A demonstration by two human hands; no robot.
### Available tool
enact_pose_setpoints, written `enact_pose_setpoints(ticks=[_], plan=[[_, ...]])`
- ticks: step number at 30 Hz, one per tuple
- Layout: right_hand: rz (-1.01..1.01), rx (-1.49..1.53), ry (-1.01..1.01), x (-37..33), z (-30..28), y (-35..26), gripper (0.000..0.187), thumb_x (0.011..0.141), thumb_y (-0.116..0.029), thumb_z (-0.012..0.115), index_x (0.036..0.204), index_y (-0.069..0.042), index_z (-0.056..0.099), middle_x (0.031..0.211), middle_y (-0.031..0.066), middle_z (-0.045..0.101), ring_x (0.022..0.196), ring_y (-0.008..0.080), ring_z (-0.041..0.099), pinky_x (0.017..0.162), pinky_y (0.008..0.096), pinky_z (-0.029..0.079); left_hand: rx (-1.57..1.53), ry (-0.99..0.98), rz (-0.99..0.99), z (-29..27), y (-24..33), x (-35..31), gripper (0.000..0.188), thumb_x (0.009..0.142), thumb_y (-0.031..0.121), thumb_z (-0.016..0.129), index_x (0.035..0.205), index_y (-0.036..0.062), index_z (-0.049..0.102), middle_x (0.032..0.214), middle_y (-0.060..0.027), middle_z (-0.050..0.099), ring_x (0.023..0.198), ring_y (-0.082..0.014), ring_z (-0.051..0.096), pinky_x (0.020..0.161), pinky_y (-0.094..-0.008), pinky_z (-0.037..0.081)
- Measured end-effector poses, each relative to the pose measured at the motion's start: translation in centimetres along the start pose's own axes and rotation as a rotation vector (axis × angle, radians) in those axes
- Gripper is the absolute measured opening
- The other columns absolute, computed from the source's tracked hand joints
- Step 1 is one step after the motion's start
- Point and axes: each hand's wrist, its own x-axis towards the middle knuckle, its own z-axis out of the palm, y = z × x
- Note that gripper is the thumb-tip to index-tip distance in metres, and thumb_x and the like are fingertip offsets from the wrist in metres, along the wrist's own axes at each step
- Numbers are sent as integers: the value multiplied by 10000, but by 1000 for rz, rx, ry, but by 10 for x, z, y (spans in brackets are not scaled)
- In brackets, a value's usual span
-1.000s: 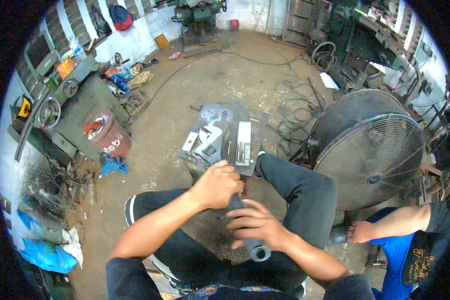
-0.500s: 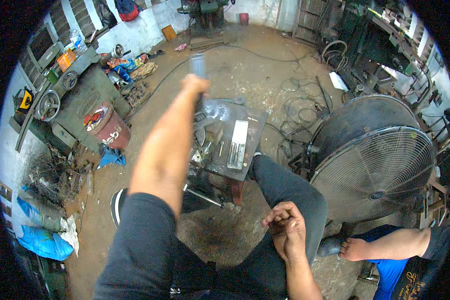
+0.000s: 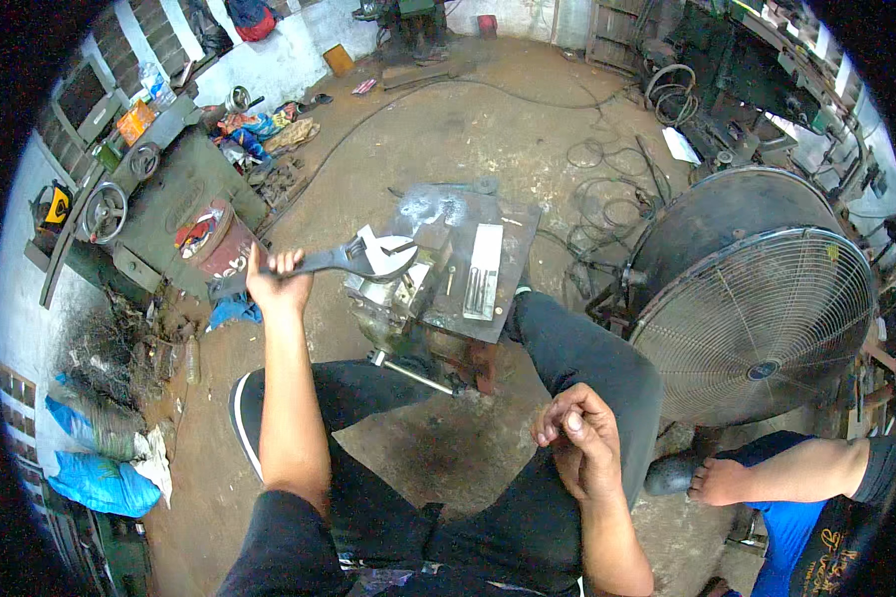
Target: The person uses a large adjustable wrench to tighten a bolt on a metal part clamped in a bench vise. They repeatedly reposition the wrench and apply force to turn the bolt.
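My left hand (image 3: 281, 283) is wrapped round the dark handle of a large adjustable wrench (image 3: 331, 261). The wrench lies sideways, its bright jaws pointing right, over or against the metal vise (image 3: 380, 314); I cannot tell whether they touch. The vise is at the left edge of a dark metal-topped table (image 3: 518, 224), and its bar handle (image 3: 416, 378) sticks out below. Above my right thigh, my right hand (image 3: 585, 443) is closed, with curled fingers near the thumb; anything inside is hidden. A narrow white tray (image 3: 488, 244) with several slim metal rods rests on the tabletop.
A big drum fan (image 3: 757, 328) stands at the right, beside another person's hand (image 3: 717, 482). Cables (image 3: 607, 189) coil on the floor behind it. At the left are a red bucket (image 3: 231, 257), a green machine with handwheels (image 3: 106, 214) and blue bags (image 3: 105, 485).
My left arm, stretched far forward with the blurred wrench raised, has come back and down to the left. The wrench now lies sideways by the vise. My right hand has barely shifted.
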Motion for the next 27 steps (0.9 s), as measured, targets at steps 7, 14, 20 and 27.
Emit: enact_pose_setpoints(ticks=[7,14,20,27], plan=[[113,-180,14,6,10,5,170,918,-193,703,903,-69,587,765,-5,598,706,83,563,649,246,453,-36,38,245,-15,-2,-96,315,898,125,592,627,83,436,621,-84,436,705,-249,488,1038,-462,410],[168,-220,43,8,12,10,177,940,-217,694,876,-80,602,714,-36,580,664,62,540,626,230,437,-139,-260,159,-33,55,-101,315,872,151,611,614,125,433,574,-28,394,667,-211,462,983,-460,383],[203,-358,-66,3,19,6,182,936,-213,698,878,-68,603,730,-33,581,662,62,525,620,229,424,-6,-102,227,-39,88,-139,340,891,103,598,626,141,388,585,-17,363,602,-170,413,949,-421,397],[309,-242,35,15,19,34,207,947,-280,659,955,-77,617,790,-2,594,719,101,574,689,248,467,270,-142,422,-40,56,-211,217,887,81,561,685,5,580,716,-112,532,960,-285,584,1162,-515,315]])
